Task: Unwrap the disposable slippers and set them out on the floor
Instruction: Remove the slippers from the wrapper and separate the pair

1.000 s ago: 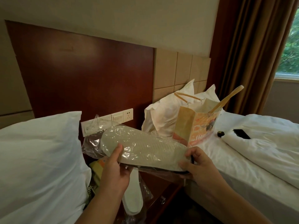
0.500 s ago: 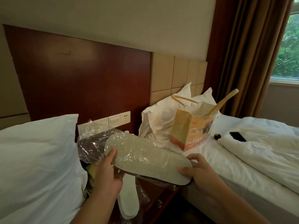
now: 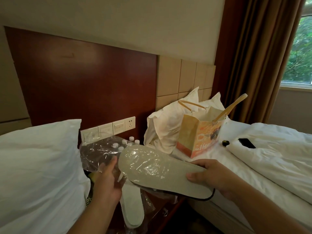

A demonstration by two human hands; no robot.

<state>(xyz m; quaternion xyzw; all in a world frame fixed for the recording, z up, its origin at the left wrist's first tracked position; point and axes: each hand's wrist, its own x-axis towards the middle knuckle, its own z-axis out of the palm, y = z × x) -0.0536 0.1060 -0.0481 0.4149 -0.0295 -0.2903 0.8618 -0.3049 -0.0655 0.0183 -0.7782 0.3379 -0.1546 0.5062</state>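
A dim room with a cream wall (image 3: 118,17) above a dark red-brown wooden headboard panel (image 3: 84,78) and beige padded squares (image 3: 185,78). A row of white switches and a socket (image 3: 109,129) sits low on the panel. Two beds with white pillows (image 3: 37,166) and white bedding (image 3: 270,157) flank a dark nightstand (image 3: 162,205). Brown curtains (image 3: 256,56) hang beside a window (image 3: 298,51) showing green foliage

I see a pale grey, flat-soled disposable slipper (image 3: 162,173) held sole-up and level, its toe end inside a crinkled clear plastic wrapper (image 3: 99,153). A second white slipper (image 3: 132,208) lies below, on loose plastic over the dark wooden nightstand (image 3: 168,210).
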